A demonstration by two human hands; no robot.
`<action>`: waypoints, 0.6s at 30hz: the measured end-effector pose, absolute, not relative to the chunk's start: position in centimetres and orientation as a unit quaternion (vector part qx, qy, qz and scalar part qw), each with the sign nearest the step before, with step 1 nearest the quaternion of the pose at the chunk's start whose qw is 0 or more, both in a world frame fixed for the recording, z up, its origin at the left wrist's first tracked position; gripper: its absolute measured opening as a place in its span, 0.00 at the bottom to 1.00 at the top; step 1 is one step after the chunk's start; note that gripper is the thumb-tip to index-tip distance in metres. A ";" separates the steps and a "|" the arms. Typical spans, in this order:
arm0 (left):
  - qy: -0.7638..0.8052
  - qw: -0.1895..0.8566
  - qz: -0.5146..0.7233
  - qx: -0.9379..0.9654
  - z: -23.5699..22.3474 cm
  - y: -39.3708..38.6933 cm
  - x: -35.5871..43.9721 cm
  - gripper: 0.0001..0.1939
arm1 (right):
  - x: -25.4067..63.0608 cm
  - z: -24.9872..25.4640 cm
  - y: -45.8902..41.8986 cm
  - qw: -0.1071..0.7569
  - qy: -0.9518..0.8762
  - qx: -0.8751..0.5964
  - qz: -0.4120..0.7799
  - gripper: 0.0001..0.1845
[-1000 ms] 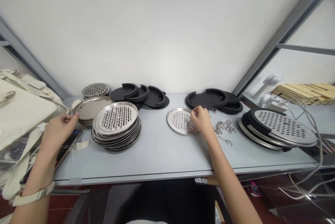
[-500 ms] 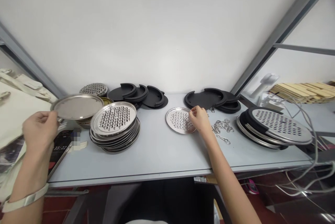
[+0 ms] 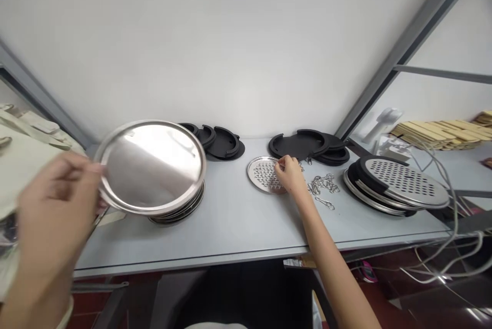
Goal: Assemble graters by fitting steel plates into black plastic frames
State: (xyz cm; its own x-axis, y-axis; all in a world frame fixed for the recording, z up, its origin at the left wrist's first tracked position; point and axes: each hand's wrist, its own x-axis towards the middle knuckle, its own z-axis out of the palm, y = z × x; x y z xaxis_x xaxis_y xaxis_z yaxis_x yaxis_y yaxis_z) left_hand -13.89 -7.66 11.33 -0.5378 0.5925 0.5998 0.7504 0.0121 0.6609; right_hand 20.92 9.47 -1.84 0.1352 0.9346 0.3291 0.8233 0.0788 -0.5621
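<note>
My left hand (image 3: 61, 211) pinches a shiny, smooth round metal plate (image 3: 154, 165) by its left rim, raised and tilted toward me. Behind it, a stack of metal grater discs (image 3: 180, 213) is mostly hidden, with only its lower right rims showing. At the middle of the table, my right hand (image 3: 290, 172) is closed, thumb and fingertips at the right edge of a round grater plate (image 3: 263, 175) lying flat. Close to this hand lie several metal clips (image 3: 323, 184) in a small heap, with a single clip (image 3: 325, 203) in front.
Black ring-shaped holders stand along the wall, in a left group (image 3: 225, 142) and a right group (image 3: 303, 142). To the right, a stack of grater discs with black holders (image 3: 400, 185) nears white cables (image 3: 453, 190). Metal posts (image 3: 400, 57) frame the grey table (image 3: 230, 226).
My left hand has lifted the round metal plate and brought it right and closer, over the grater stack. The right hand stays at the grater plate. The view has shifted slightly.
</note>
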 end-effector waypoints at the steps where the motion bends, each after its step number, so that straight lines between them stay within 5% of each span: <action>1: -0.694 0.015 -0.513 -0.505 11.1 -7.7 -12.7 0.11 | 20.9 -1.8 9.5 0.334 -0.651 -0.677 0.083 0.06; 9: -0.590 -0.375 -0.385 -0.603 5.8 -6.9 -4.8 0.12 | 20.7 -1.8 9.4 0.318 -0.644 -0.691 0.087 0.09; 18: -0.600 -0.388 -0.363 -0.598 3.2 -6.0 -3.6 0.12 | 20.5 -1.4 9.1 0.296 -0.646 -0.698 0.093 0.11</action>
State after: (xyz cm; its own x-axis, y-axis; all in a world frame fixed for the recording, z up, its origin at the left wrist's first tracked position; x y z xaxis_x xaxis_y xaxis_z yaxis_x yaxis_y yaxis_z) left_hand -3.60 -6.02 3.18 0.0162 0.9993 -0.0326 0.4358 0.0223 0.8998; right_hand 20.47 9.11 -1.41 0.1485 0.9564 0.2514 0.8461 0.0087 -0.5330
